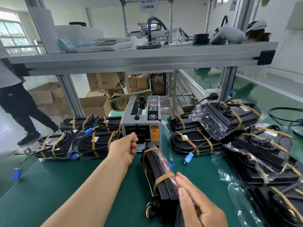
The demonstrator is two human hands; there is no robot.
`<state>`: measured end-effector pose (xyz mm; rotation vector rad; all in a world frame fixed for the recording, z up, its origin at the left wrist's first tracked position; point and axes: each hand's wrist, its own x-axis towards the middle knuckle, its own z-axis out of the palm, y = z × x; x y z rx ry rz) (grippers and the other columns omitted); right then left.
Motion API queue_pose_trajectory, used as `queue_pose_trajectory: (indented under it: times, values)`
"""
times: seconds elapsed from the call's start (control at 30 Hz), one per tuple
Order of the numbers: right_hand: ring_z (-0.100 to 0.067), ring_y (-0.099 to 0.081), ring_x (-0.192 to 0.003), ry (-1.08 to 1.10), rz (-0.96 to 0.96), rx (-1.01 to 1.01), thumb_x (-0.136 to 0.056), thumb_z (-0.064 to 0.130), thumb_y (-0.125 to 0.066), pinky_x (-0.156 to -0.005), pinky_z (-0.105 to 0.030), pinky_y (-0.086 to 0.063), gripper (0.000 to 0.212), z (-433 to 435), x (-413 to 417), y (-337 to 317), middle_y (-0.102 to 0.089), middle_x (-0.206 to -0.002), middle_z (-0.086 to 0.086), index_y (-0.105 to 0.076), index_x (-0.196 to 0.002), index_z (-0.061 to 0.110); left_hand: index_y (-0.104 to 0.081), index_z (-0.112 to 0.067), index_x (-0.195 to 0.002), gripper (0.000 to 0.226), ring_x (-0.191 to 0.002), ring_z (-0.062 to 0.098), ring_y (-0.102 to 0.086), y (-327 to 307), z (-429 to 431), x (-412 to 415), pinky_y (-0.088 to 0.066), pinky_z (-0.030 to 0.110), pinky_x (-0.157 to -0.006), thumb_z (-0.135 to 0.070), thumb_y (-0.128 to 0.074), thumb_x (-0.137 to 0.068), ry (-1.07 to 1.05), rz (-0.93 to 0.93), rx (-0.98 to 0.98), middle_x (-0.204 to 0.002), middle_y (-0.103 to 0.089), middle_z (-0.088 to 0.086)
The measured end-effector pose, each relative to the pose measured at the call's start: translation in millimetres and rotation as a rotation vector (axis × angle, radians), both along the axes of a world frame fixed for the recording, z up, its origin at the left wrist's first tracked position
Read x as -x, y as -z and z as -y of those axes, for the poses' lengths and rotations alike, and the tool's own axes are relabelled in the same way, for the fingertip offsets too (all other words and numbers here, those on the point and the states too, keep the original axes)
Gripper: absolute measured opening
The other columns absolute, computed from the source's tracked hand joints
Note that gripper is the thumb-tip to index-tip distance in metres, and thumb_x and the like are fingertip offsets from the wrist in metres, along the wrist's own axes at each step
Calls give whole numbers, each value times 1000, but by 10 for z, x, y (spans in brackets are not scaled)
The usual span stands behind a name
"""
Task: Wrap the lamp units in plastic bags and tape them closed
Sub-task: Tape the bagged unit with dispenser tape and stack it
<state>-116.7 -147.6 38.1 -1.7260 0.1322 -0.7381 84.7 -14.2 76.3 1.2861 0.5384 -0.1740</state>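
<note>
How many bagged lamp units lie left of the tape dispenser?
4: the back-left unit, the back-right unit beside the tape dispenser, the front-left unit and the front-right unit. Others may be hidden beneath.

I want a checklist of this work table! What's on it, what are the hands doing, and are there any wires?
Surface: green mat, crowded at both sides.
Job's things: bagged lamp unit with tan tape bands, on its edge mid-table; tape dispenser behind it; taped units in a left group and a right pile.
Clutter: nothing seen.
Grippers: left hand curled at the dispenser's outlet, tape unclear; right hand flat against the lamp unit.
Cables: black cable loops far right; plug in a socket; blue connector on the mat.
Surroundings: aluminium shelf overhead, cardboard boxes behind, a person standing left.
</note>
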Motion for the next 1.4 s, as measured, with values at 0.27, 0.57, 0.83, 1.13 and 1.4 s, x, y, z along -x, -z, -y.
queue_pose_trajectory:
  times: [0.27, 0.57, 0.83, 1.13, 1.4]
  values:
    - [17, -63, -102, -52, -3, -63, -76, 28, -62, -88, 3, -40, 28, 9, 19, -40, -70, -105, 35, -79, -98, 33, -65, -12, -93, 8, -38, 3, -48, -17, 196, -124, -33, 15, -33, -15, -70, -89, -167, -54, 100, -59, -58, -3]
    - [15, -64, -104, -63, -19, -47, -84, 18, -66, -87, 1, -43, 27, 33, 28, -46, -70, -105, 34, -76, -100, 38, -58, -19, -69, 22, -43, 4, -44, -203, 72, 425, -39, 20, -50, -11, -66, -88, 0, 281, 24, -53, -52, -7]
    - [19, -59, -108, -165, -96, -84, -95, 15, -63, -89, 3, -39, 40, 42, 98, -133, -68, -106, 38, -74, -95, 54, -58, -14, -60, 29, -48, 10, -42, -358, -109, 1180, -41, 19, -52, -9, -63, -88, 492, 467, -168, -61, -51, 1]
    - [16, -64, -97, -238, -88, -67, -100, 19, -58, -79, 2, -40, 51, 40, 133, -227, -71, -95, 36, -69, -82, 65, -61, -24, -67, 26, -51, 4, -39, -396, -43, 1402, -33, 13, -51, -18, -65, -91, 866, 514, -563, -54, -48, -13]
    - [12, -66, -88, -238, -73, -64, -100, 22, -58, -74, 0, -42, 46, 21, 136, -213, -72, -89, 32, -69, -80, 62, -64, -12, -76, 15, -49, -3, -42, -413, 4, 1366, -34, 8, -50, -18, -68, -90, 917, 540, -662, -54, -52, -17]
